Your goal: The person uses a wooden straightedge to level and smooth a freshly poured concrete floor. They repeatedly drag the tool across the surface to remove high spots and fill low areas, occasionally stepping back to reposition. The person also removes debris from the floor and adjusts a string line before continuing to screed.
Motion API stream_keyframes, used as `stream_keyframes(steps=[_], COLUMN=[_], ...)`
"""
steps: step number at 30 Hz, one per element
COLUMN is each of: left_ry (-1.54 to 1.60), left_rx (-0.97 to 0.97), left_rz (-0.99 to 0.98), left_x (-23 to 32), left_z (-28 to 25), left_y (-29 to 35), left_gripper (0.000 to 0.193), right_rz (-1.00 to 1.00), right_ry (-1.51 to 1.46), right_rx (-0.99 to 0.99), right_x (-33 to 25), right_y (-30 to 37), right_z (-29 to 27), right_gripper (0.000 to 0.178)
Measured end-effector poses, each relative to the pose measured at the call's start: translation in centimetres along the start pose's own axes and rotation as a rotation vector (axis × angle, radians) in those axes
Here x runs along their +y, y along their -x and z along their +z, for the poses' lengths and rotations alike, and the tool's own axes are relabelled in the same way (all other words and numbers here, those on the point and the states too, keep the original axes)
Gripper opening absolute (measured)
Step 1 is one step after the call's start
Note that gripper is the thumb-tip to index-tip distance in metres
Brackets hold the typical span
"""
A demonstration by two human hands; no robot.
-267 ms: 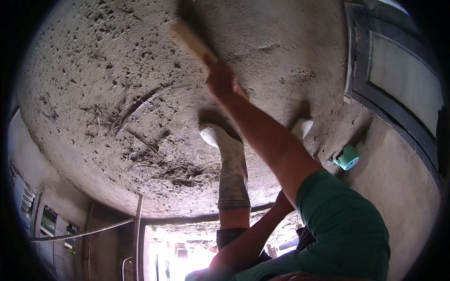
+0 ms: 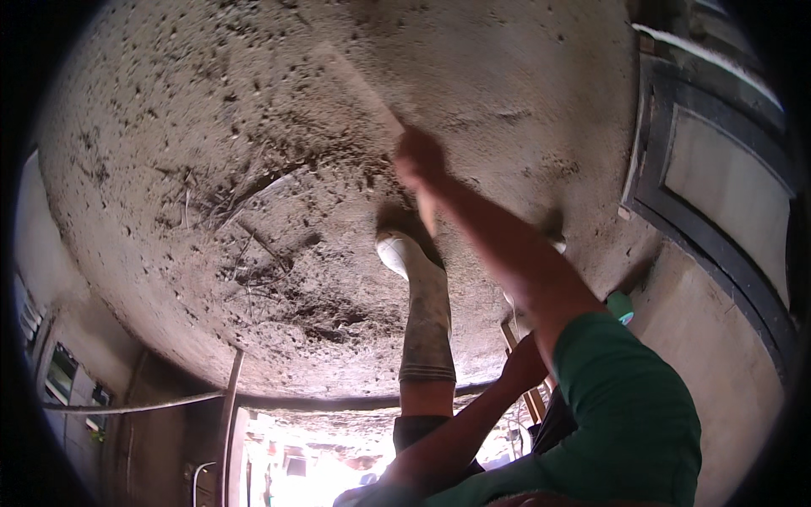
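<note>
Ahead of me my right hand (image 2: 420, 159) is closed round a long, flat, wood-coloured piece (image 2: 365, 89). Its far end is smeared by motion over the floor, and a paler end pokes out below my fist. I cannot make out what kind of tool it is. My left arm crosses low in front of my body. At its end, my left hand (image 2: 525, 362) is partly covered by my right arm, its fingers hidden. Thin wooden strips (image 2: 534, 404) show beside that hand; whether it holds them I cannot tell.
Rough, pitted floor (image 2: 507, 76) bears dry twigs and dark debris (image 2: 338, 317). My white boot (image 2: 422, 287) stands on it. A green container (image 2: 620, 306) sits at the right, near a dark-framed panel (image 2: 718, 186). A pole (image 2: 230, 422) rises at the lower left.
My right hand has moved slightly right and nearer, with the piece swinging in it. Wooden strips now show by my left hand. The green container is now mostly covered by my arm.
</note>
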State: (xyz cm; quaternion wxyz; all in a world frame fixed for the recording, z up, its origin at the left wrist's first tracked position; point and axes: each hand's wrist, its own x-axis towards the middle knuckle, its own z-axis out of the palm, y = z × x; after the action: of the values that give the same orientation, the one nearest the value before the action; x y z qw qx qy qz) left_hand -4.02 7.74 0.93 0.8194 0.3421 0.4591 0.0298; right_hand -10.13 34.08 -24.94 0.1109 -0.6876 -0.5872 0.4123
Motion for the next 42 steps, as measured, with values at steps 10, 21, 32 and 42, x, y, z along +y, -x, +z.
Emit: stream_keyframes(steps=[10, 21, 32, 42], left_ry=[0.246, 0.391, 0.389, 0.407], left_rx=[0.054, -0.008, 0.292, 0.101], left_rz=[0.138, 0.154, 0.327, 0.364], left_x=[2.4, 5.3, 5.4, 3.0], left_z=[-3.7, -10.4, -9.0, -4.4], left_y=[2.8, 4.7, 5.1, 3.9], left_gripper=[0.037, 0.051, 0.047, 0.05], right_rz=[0.215, -0.226, -0.256, -0.354], right_ry=[0.218, 0.255, 0.302, 0.561], right_rx=[0.378, -0.401, -0.134, 0.125], right_x=[13.8, -21.3, -14.4, -4.7], right_y=[-16.8, -4.7, 2.8, 1.2], right_z=[-18.5, 16.9, 9.3, 11.6], right_gripper=[0.066, 0.051, 0.042, 0.034])
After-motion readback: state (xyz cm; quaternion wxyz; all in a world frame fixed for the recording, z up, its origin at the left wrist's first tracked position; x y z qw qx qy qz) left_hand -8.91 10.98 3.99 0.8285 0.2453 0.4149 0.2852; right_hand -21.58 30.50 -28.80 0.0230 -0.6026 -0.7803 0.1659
